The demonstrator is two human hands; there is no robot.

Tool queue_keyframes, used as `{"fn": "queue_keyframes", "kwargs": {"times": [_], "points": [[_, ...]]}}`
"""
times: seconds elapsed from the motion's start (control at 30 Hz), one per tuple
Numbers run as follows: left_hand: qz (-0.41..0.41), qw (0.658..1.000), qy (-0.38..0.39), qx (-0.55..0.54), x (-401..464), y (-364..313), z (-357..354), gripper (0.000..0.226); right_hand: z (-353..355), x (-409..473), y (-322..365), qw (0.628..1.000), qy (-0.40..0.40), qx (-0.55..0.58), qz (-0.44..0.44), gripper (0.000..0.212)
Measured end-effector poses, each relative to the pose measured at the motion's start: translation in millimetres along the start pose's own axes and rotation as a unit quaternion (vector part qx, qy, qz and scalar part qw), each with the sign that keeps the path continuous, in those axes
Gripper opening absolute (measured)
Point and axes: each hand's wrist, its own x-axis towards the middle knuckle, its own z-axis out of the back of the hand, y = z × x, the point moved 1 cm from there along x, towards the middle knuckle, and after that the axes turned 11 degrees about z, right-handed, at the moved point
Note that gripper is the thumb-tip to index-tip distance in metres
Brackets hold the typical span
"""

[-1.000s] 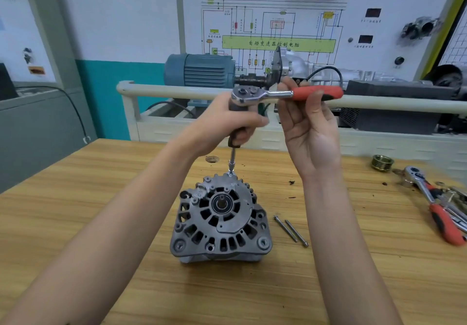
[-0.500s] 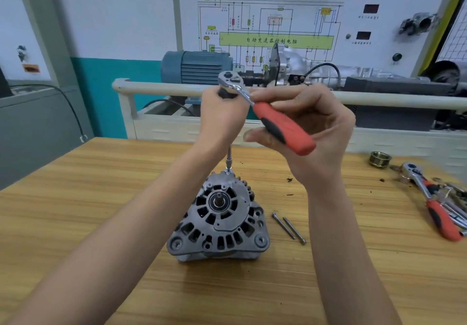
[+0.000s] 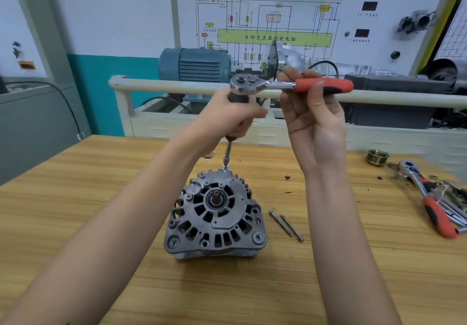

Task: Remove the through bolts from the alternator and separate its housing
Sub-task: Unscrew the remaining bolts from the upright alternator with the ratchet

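A grey alternator stands on the wooden table with its slotted face and shaft up. A ratchet with a red handle sits atop a long extension whose socket meets a bolt at the housing's far edge. My left hand grips the extension's dark upper part just under the ratchet head. My right hand is raised palm toward me, its fingers curled round the red handle, which points right. Two removed through bolts lie on the table right of the alternator.
A brass-coloured pulley sits at the right back of the table. Beside it lie a second red-handled ratchet and several loose metal tools. A cream rail and a blue motor stand behind the table.
The ratchet handle swung from pointing toward me and rightward back to pointing straight right, carried by my right hand. My left hand stays on the extension. The alternator has not moved.
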Motion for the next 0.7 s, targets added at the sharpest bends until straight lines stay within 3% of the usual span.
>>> {"fn": "queue_keyframes", "kwargs": {"times": [0.07,0.17,0.23,0.33,0.43,0.57,0.63,0.7], "points": [[0.023,0.993,-0.102,-0.053,3.0,0.4,0.4,0.035,-4.3,-3.5,1.4,0.991,0.075,-0.088,0.062,0.021],[0.031,0.966,-0.238,-0.092,4.4,0.6,-4.0,0.036,-15.3,-10.5,1.6,0.924,0.221,-0.253,0.184,0.032],[0.013,0.961,-0.263,-0.089,3.1,1.8,-6.9,0.048,-19.6,-13.6,1.6,0.893,0.259,-0.290,0.226,0.038],[0.006,0.975,-0.206,-0.078,2.4,3.0,-2.4,0.038,-18.5,-12.4,-1.0,0.931,0.185,-0.242,0.199,0.029],[-0.028,0.996,-0.080,-0.040,1.2,4.2,10.6,0.031,-11.0,-6.6,-6.7,0.990,0.054,-0.109,0.078,0.025],[-0.036,0.992,0.115,0.040,-2.4,1.7,12.7,0.031,-0.9,-0.5,-10.4,0.998,-0.025,0.034,-0.040,0.025],[-0.022,0.988,0.136,0.062,-2.7,0.3,7.5,0.035,1.7,1.7,-9.8,0.997,-0.040,0.044,-0.047,0.023],[-0.010,0.994,0.103,0.041,-0.8,-0.2,4.4,0.039,2.0,1.7,-7.8,0.999,-0.034,0.035,-0.026,0.022]]}}
